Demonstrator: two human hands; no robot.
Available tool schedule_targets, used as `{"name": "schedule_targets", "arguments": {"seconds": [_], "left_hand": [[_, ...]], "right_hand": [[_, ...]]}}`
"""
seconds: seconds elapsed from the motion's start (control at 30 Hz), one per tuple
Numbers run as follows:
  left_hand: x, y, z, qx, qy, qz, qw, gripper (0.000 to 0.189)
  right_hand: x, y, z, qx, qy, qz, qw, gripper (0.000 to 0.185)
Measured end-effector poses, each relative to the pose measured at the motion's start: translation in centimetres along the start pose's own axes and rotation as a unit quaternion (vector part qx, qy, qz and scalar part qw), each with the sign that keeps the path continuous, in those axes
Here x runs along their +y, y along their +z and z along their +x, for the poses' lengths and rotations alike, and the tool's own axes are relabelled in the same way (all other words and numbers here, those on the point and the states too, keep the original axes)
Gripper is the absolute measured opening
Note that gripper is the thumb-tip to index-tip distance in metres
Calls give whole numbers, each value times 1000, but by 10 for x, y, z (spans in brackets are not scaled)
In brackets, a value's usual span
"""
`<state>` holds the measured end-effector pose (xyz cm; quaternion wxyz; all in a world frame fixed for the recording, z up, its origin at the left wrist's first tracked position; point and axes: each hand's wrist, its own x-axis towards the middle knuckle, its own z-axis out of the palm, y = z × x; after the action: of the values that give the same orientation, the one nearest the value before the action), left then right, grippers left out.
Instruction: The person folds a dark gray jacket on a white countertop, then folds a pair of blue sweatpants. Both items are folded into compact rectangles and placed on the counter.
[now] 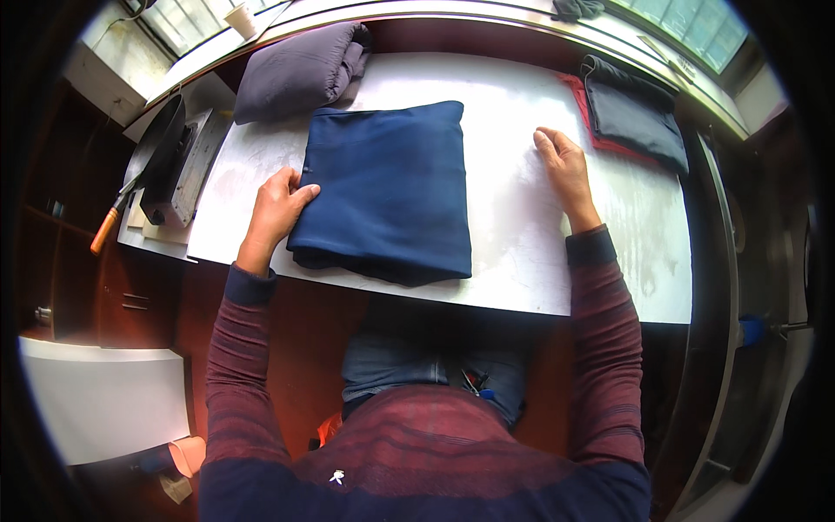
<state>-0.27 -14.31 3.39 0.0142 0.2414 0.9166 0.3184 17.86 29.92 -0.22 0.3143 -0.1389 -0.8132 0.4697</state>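
A navy-blue folded garment (391,189) lies flat on the white tabletop (515,248), its layered near edge close to the table's front. My left hand (279,202) is at the garment's left edge, thumb on top and the fingers partly hidden beside the fabric. To the right of the garment, my right hand (562,163) hovers apart from it with curled fingers, thumb close to the index finger. Nothing shows in that hand. The garment's lower layers are mostly hidden.
A puffy grey-purple folded garment (287,75) sits at the back left. Dark folded clothing (633,111) rests on red cloth (623,151) at the back right. Left of the tabletop, a black pan (163,140) with a wooden handle leans by a stove (186,176). A paper cup (241,23) stands on the sill.
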Motion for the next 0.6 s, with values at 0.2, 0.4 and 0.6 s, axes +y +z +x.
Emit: {"name": "schedule_targets", "arguments": {"seconds": [0.2, 0.4, 0.6], "left_hand": [[61, -14, 13, -95, -23, -435, 895, 25], [196, 26, 15, -160, 179, -371, 897, 22], [244, 99, 3, -114, 404, -338, 842, 34]], "right_hand": [[-81, 10, -32, -93, 17, 83, 992, 46], [-152, -6, -39, -192, 99, 301, 929, 71], [-105, -85, -33, -122, 171, 249, 945, 38]]}}
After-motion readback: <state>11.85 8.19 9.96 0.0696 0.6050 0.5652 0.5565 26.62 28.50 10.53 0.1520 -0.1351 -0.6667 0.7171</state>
